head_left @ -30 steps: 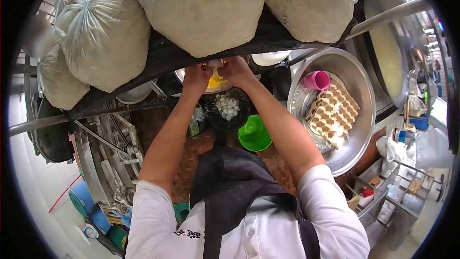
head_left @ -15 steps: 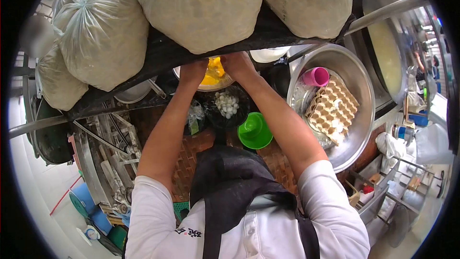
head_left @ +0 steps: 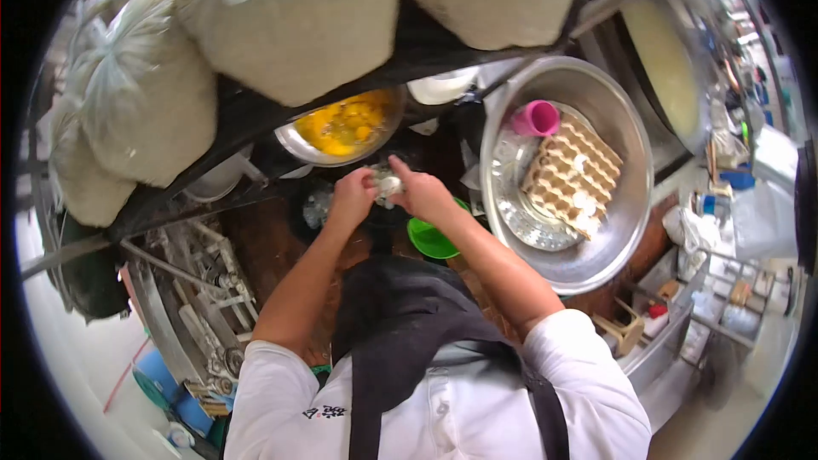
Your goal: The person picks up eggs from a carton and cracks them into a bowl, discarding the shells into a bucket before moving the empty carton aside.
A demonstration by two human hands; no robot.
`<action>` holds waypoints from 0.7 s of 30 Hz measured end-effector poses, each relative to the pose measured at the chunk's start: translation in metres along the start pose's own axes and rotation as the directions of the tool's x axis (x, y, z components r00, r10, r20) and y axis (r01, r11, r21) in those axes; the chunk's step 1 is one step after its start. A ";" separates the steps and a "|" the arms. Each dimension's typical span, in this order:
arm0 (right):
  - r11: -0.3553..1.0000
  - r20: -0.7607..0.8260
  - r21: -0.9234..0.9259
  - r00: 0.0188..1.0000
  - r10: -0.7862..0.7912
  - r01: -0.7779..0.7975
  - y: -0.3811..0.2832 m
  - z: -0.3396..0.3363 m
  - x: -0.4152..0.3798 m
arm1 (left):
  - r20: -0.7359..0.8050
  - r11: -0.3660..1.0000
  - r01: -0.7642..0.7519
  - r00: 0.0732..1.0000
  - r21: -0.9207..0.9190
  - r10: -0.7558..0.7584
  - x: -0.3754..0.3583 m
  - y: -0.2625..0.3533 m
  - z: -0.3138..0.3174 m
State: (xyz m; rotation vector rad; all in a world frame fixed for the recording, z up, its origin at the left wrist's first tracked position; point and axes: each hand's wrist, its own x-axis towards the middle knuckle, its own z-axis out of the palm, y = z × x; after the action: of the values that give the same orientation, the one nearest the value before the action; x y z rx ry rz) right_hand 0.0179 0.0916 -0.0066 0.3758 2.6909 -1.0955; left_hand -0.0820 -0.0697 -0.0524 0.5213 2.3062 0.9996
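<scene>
My left hand [head_left: 351, 197] is closed, fingers curled round what looks like a piece of eggshell at their tips. Facing it, my right hand [head_left: 423, 195] is open, with the forefinger stretched out and apart from the thumb. Between and below both hands show white eggshells [head_left: 388, 186] in a black bag, which my hands partly hide. Just beyond my hands stands a metal bowl [head_left: 394, 123] with several yellow egg yolks [head_left: 345, 125] and egg white in it.
Filled plastic bags [head_left: 290, 25] lie on the shelf above the bowl. At right, a wide metal basin [head_left: 626, 238] holds cardboard egg trays [head_left: 575, 175] and a pink cup [head_left: 538, 118]. A green basin [head_left: 433, 240] is below my right forearm. Metal machinery [head_left: 200, 290] stands at left.
Both hands have drawn back from over the egg bowl to above the eggshells. My right hand's fingers have spread. The view has shifted, and the yolks now show fully.
</scene>
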 end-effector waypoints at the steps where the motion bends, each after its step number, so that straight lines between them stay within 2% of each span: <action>1: 0.998 -0.072 0.017 0.996 -0.060 0.061 0.012 0.004 -0.005 | 0.004 1.000 -0.015 1.000 0.014 0.015 0.000 -0.007 0.005; 3: 0.990 -0.268 0.022 0.954 -0.131 0.142 0.031 -0.001 -0.023 | 0.034 0.999 -0.033 0.999 -0.012 0.034 0.006 -0.027 0.014; 4: 0.986 -0.392 0.071 0.913 -0.114 0.154 0.037 -0.016 -0.035 | 0.052 0.998 -0.029 0.998 -0.046 0.032 0.011 -0.036 0.020; 6: 0.967 -0.404 0.248 0.900 0.163 -0.063 0.039 -0.071 -0.072 | 0.094 0.998 0.029 0.995 0.048 -0.033 0.012 -0.024 0.019; 8: 0.962 -0.620 0.254 0.746 0.243 -0.103 0.083 -0.098 -0.106 | 0.160 0.982 0.064 0.983 0.177 -0.092 0.013 -0.014 0.020; 9: 0.955 -0.693 0.225 0.657 0.297 -0.195 0.121 -0.103 -0.120 | 0.179 0.966 0.082 0.975 0.245 -0.129 0.013 -0.013 0.020; 11: 0.896 -0.774 0.253 0.480 0.413 -0.364 0.212 -0.104 -0.157 | 0.173 0.970 0.070 0.979 0.234 -0.112 0.010 -0.029 0.033; 12: 0.880 -0.814 0.079 0.480 0.328 -0.468 0.242 -0.111 -0.177 | 0.167 0.971 0.066 0.980 0.230 -0.106 0.009 -0.034 0.037; 13: 0.809 -0.844 -0.100 0.480 0.239 -0.579 0.291 -0.101 -0.195 | 0.201 0.970 0.071 0.972 0.234 -0.120 0.009 -0.033 0.039; 14: 0.712 -0.814 -0.132 0.485 0.318 -0.689 0.304 -0.104 -0.207 | 0.234 0.968 0.079 0.963 0.238 -0.136 0.009 -0.032 0.040; 19: 0.725 -0.665 -0.289 0.676 0.319 -0.626 0.342 -0.113 -0.225 | 0.274 0.962 0.046 0.954 0.269 -0.123 0.005 -0.009 0.044; 21: 0.722 -0.650 -0.331 0.702 0.293 -0.607 0.349 -0.115 -0.225 | 0.289 0.970 0.044 0.951 0.240 -0.114 0.001 0.001 0.045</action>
State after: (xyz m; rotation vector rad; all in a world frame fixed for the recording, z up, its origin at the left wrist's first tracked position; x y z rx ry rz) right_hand 0.3284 0.3795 -0.0885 1.3708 2.9190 -0.0511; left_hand -0.0543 -0.0450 -0.0775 0.6216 2.1568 0.5697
